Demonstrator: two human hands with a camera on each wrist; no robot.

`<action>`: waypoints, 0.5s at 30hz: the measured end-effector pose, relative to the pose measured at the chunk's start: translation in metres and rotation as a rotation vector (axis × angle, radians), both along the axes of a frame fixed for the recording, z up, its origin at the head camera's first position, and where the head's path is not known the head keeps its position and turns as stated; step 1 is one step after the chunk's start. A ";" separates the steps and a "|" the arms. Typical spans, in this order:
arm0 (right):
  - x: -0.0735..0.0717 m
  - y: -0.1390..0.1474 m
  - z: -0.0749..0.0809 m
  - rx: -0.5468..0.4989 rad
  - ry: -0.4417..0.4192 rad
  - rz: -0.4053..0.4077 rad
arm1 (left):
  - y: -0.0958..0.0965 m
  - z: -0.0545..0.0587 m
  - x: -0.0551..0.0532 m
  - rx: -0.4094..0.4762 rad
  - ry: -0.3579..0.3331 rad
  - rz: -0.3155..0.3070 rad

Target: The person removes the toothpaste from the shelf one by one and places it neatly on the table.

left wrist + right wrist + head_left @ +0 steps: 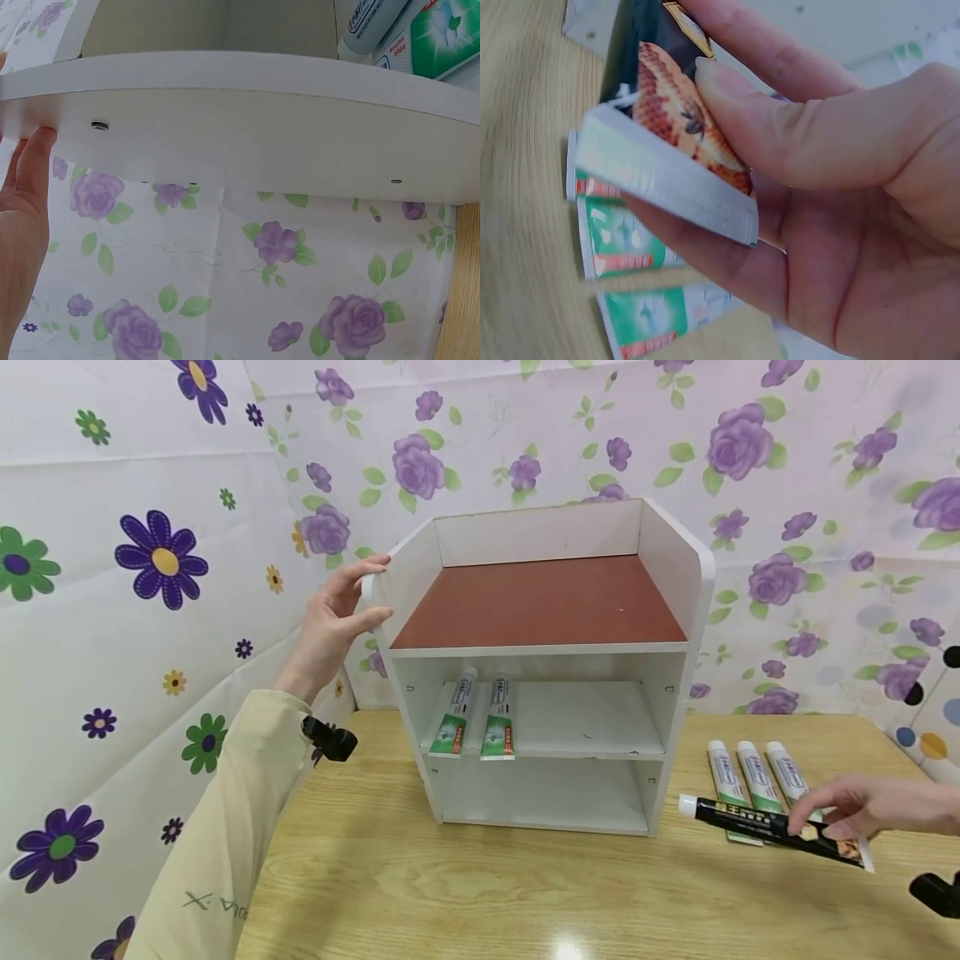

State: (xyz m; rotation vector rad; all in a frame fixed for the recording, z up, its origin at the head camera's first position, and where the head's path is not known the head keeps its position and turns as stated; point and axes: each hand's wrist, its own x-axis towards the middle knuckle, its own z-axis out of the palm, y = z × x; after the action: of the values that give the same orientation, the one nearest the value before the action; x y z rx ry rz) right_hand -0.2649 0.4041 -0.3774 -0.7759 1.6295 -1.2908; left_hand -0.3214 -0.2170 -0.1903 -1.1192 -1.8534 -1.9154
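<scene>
My right hand (pixel 873 810) pinches a black squeeze tube (pixel 780 831) with a white cap, near its flat crimped end. The cap points left, and the tube overlaps the white-and-green toothpaste tubes (pixel 761 777) on the table. A snake-skin picture shows on the black tube (pixel 679 112) in the right wrist view, beside my thumb. My left hand (pixel 337 610) grips the upper left side panel of a small white shelf unit (pixel 697 610), thumb on the inner side. Its fingers (pixel 34 165) lie against the outer face in the left wrist view.
Two toothpaste tubes (pixel 453 714) lie side by side at the left of the middle shelf (pixel 585 718), ends jutting over its front edge. The unit has a red-brown top (pixel 540 602) and stands on a wooden table (pixel 465 893). Flowered cloth (pixel 525 435) hangs behind.
</scene>
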 end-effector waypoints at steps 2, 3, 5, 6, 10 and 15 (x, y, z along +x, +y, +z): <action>0.000 0.008 -0.006 -0.021 -0.015 -0.032 | 0.001 0.001 0.002 0.001 0.002 0.000; 0.000 0.012 -0.009 -0.027 -0.034 -0.056 | 0.001 0.001 0.003 0.001 0.003 0.000; 0.001 0.020 -0.015 -0.039 -0.048 -0.108 | 0.002 0.001 0.003 0.003 0.000 0.000; 0.001 0.023 -0.018 -0.040 -0.053 -0.136 | 0.002 0.001 0.003 0.003 -0.001 0.000; 0.003 0.030 -0.031 -0.043 -0.002 -0.222 | 0.001 0.001 0.003 0.000 0.000 0.003; 0.004 0.032 -0.047 -0.128 0.073 -0.283 | 0.001 0.001 0.004 -0.002 0.006 0.007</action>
State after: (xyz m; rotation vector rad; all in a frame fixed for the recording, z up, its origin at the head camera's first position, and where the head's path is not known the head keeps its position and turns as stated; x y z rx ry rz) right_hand -0.2609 0.4360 -0.4245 -0.6923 1.7761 -1.5946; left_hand -0.3178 -0.2160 -0.1890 -1.1170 -1.8544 -1.9046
